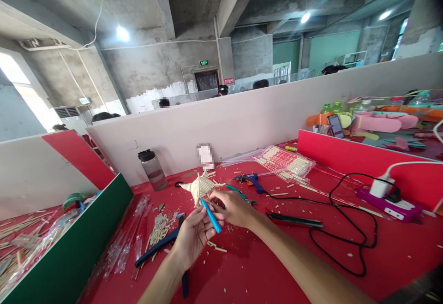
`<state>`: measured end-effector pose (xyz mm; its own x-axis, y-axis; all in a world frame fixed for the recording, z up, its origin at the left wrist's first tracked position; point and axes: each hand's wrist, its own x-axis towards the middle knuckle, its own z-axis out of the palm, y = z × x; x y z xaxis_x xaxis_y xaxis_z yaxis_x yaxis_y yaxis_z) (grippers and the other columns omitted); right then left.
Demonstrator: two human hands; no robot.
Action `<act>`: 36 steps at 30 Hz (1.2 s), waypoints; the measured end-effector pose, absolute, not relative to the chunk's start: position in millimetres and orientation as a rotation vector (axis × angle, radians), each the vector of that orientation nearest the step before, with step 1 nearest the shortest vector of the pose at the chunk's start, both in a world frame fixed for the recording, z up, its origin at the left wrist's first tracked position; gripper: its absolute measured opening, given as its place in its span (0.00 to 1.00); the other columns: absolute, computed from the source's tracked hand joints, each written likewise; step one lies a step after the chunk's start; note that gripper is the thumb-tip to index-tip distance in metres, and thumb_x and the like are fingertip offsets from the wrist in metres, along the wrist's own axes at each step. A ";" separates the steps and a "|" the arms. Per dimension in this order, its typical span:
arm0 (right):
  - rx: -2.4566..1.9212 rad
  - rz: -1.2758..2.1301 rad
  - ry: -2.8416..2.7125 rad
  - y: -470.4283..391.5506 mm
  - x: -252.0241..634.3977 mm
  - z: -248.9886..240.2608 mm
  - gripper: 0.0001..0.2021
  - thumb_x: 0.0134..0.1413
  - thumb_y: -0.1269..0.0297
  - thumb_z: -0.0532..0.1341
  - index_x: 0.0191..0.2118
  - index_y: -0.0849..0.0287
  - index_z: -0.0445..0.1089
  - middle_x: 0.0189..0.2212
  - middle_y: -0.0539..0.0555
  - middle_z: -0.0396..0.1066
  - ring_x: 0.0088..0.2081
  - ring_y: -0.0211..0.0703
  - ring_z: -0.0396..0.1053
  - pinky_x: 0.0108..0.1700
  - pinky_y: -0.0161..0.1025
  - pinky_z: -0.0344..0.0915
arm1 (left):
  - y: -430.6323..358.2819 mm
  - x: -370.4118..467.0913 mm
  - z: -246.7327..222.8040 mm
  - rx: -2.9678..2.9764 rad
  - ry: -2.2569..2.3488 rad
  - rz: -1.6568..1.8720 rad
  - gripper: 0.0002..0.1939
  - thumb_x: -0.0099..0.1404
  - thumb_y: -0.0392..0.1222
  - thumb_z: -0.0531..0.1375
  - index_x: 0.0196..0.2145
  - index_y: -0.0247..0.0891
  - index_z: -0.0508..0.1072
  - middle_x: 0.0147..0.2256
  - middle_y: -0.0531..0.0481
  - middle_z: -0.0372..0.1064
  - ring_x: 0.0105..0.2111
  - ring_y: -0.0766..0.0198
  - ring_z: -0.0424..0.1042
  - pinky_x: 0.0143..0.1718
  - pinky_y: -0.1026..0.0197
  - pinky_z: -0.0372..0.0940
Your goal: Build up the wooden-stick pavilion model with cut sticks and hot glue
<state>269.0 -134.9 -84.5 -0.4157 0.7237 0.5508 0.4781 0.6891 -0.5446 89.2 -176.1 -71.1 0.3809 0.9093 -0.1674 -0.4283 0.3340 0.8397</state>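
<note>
Fingers and thumb of my left hand (194, 232) are closed round a light blue pen-like tool (212, 216), which slants across the palm. Beside it, my right hand (232, 207) has its fingers curled near the tool's upper part; what they pinch, if anything, is hidden. Just beyond both hands stands a star-shaped piece made of pale wooden sticks (200, 187). Teal-handled pliers (238, 192) lie right of it, partly behind my right hand. A blue glue gun (254, 181) rests further back.
Around the red table (256, 267) are a dark blue frame (161, 245), stick scraps, a bottle (152, 170), a black cutter (294, 220), bagged sticks (287, 161), looping black cable and a purple power strip (391, 205). Partitions stand at the back and sides.
</note>
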 end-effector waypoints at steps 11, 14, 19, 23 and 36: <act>-0.918 0.409 -2.091 -136.6 269.1 -83.1 0.03 0.61 0.66 0.61 0.41 0.55 0.70 0.34 0.49 0.76 0.32 0.39 0.69 0.33 0.33 0.56 | -176.1 90.4 -68.6 0.780 0.715 0.986 0.05 0.71 0.35 0.55 0.38 0.32 0.71 0.33 0.40 0.80 0.32 0.59 0.82 0.26 0.68 0.74; -0.924 0.414 -2.084 -136.5 268.9 -83.3 0.05 0.59 0.68 0.61 0.41 0.54 0.69 0.33 0.48 0.75 0.31 0.39 0.68 0.33 0.32 0.56 | -175.3 90.5 -69.4 0.784 0.711 0.989 0.05 0.72 0.35 0.55 0.39 0.32 0.71 0.32 0.40 0.80 0.31 0.59 0.82 0.26 0.68 0.73; -0.926 0.445 -2.076 -137.5 268.0 -81.9 0.08 0.54 0.72 0.61 0.40 0.54 0.70 0.31 0.46 0.74 0.29 0.37 0.67 0.31 0.32 0.55 | -174.9 92.2 -68.0 0.780 0.729 0.997 0.06 0.72 0.34 0.54 0.38 0.33 0.70 0.31 0.41 0.80 0.31 0.60 0.82 0.25 0.69 0.73; -0.915 0.446 -2.086 -138.6 268.6 -81.0 0.11 0.51 0.74 0.62 0.40 0.54 0.69 0.31 0.47 0.74 0.30 0.38 0.67 0.32 0.32 0.56 | -175.9 94.7 -65.5 0.774 0.737 1.004 0.06 0.72 0.34 0.54 0.38 0.32 0.70 0.31 0.40 0.80 0.31 0.60 0.82 0.25 0.68 0.73; -0.898 0.425 -2.092 -139.5 269.3 -80.1 0.05 0.58 0.69 0.61 0.41 0.55 0.70 0.33 0.48 0.76 0.30 0.39 0.69 0.32 0.33 0.56 | -177.0 92.9 -67.1 0.783 0.737 0.977 0.04 0.71 0.35 0.56 0.38 0.33 0.70 0.33 0.40 0.80 0.32 0.60 0.82 0.26 0.69 0.73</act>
